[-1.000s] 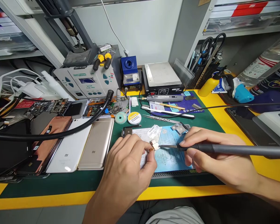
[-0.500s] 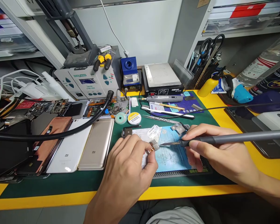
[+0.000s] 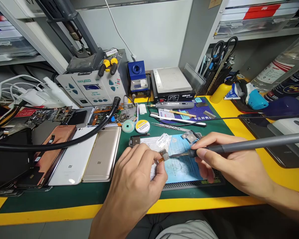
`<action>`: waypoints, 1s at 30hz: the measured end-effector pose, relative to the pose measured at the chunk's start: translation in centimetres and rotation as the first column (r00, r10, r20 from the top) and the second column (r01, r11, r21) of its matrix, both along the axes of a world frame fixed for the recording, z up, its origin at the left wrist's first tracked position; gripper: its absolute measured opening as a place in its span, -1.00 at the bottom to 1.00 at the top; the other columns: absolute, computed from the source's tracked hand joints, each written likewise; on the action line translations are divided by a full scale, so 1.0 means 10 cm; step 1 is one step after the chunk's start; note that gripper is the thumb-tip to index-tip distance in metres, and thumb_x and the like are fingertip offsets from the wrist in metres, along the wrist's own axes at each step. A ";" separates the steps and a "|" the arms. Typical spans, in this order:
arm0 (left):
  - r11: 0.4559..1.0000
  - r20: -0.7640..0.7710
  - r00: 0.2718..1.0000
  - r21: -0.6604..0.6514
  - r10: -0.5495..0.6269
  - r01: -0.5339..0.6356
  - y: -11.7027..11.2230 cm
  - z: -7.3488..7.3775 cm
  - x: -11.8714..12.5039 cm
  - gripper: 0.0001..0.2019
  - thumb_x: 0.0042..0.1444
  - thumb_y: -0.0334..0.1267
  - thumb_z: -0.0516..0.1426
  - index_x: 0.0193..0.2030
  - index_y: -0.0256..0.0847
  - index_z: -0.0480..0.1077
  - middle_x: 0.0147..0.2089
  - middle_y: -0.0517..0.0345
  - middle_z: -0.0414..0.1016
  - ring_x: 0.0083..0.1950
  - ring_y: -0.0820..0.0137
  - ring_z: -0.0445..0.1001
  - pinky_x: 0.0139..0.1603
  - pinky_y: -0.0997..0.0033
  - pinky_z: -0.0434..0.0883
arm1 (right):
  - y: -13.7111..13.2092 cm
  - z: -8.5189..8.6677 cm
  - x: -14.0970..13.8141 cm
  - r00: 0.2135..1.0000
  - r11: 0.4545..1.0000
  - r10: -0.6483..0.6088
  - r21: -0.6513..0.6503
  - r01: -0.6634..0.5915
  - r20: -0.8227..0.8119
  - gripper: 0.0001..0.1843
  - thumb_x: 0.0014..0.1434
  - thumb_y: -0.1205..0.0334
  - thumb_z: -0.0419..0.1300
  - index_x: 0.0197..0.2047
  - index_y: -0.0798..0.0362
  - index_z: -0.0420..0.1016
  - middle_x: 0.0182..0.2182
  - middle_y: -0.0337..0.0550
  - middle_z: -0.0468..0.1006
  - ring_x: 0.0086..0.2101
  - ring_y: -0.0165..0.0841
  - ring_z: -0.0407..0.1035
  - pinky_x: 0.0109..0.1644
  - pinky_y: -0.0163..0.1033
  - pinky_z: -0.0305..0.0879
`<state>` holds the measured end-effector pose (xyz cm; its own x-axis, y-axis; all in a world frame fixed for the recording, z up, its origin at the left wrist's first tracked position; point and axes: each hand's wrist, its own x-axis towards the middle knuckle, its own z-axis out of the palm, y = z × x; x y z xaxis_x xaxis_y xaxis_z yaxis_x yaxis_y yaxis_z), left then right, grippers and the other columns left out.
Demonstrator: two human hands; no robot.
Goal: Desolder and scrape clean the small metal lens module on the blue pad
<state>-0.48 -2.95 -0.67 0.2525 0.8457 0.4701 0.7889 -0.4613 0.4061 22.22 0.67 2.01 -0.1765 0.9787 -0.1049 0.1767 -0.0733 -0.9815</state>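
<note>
My left hand point(image 3: 137, 177) pinches a small metal phone part with a copper-coloured flex cable point(image 3: 164, 155) between thumb and forefinger. A grey soldering iron point(image 3: 249, 143) is gripped like a pen in my right hand point(image 3: 233, 166). Its tip points left and meets or nearly meets the edge of the part; I cannot tell if they touch. Under both hands lies a blue and white sheet point(image 3: 181, 169) on a dark perforated mat. Just beyond my right fingers sits another small metal board point(image 3: 189, 136), and a dark module point(image 3: 134, 141) lies beyond my left knuckles.
Phone backs, one white point(image 3: 73, 156) and one gold point(image 3: 102, 154), lie at left under a thick black hose point(image 3: 64, 146). Tweezers point(image 3: 168, 126), a white brush point(image 3: 178, 119) and a round tin point(image 3: 142, 126) lie behind the sheet. A hot-air station point(image 3: 92, 86) and a heating plate point(image 3: 171, 96) stand at the back.
The soldering iron's handle has tilted up slightly at its right end, and its tip has shifted a little. My left hand keeps its pinch. The whole view has moved slightly.
</note>
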 end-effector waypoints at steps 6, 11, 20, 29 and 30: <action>1.000 0.018 1.000 -0.026 -0.009 0.009 0.00 0.01 -0.02 -0.90 0.31 -0.45 0.16 -0.24 -0.22 0.44 -0.28 0.11 0.48 -0.27 0.31 0.41 -0.24 0.22 0.33 | 0.00 0.00 0.00 1.000 1.000 0.005 -0.019 -0.005 0.000 -0.77 0.19 0.05 0.48 -0.32 0.01 0.63 -0.68 -0.25 0.57 -0.71 -0.40 0.39 -0.64 -0.37 0.37; 0.997 0.075 0.997 -0.068 -0.029 0.034 -0.01 0.02 -0.02 -0.89 0.33 -0.47 0.15 -0.21 -0.21 0.43 -0.24 0.12 0.50 -0.23 0.32 0.40 -0.20 0.24 0.33 | -0.01 0.01 0.00 1.000 1.000 0.010 -0.026 -0.010 0.005 -0.78 0.18 0.08 0.48 -0.33 0.02 0.62 -0.67 -0.24 0.58 -0.70 -0.41 0.40 -0.62 -0.39 0.37; 0.994 0.120 0.992 -0.099 -0.030 0.042 0.00 0.02 0.00 -0.83 0.36 -0.48 0.12 -0.27 -0.19 0.39 -0.29 0.19 0.44 -0.26 0.37 0.33 -0.20 0.26 0.26 | 0.01 -0.04 0.03 0.999 0.999 0.036 0.006 -0.036 -0.010 -0.88 0.21 0.16 0.43 -0.30 0.00 0.64 -0.66 -0.24 0.59 -0.71 -0.40 0.41 -0.63 -0.40 0.38; 0.982 0.095 0.995 -0.191 0.018 0.001 0.01 0.07 0.02 -0.82 0.40 -0.41 0.08 -0.27 -0.17 0.37 -0.28 0.19 0.43 -0.25 0.34 0.35 -0.21 0.26 0.26 | -0.03 0.05 -0.03 0.998 0.999 -0.026 -0.020 0.027 0.065 -0.91 0.16 0.16 0.39 -0.32 -0.02 0.64 -0.66 -0.28 0.58 -0.70 -0.44 0.40 -0.62 -0.42 0.35; 0.981 0.094 0.996 -0.192 0.014 0.004 0.01 0.06 0.02 -0.82 0.40 -0.41 0.08 -0.27 -0.16 0.37 -0.28 0.20 0.43 -0.25 0.34 0.34 -0.20 0.26 0.26 | -0.03 0.05 -0.03 0.998 0.999 -0.027 -0.018 0.028 0.064 -0.91 0.15 0.17 0.39 -0.32 -0.02 0.64 -0.66 -0.28 0.58 -0.70 -0.44 0.40 -0.62 -0.42 0.35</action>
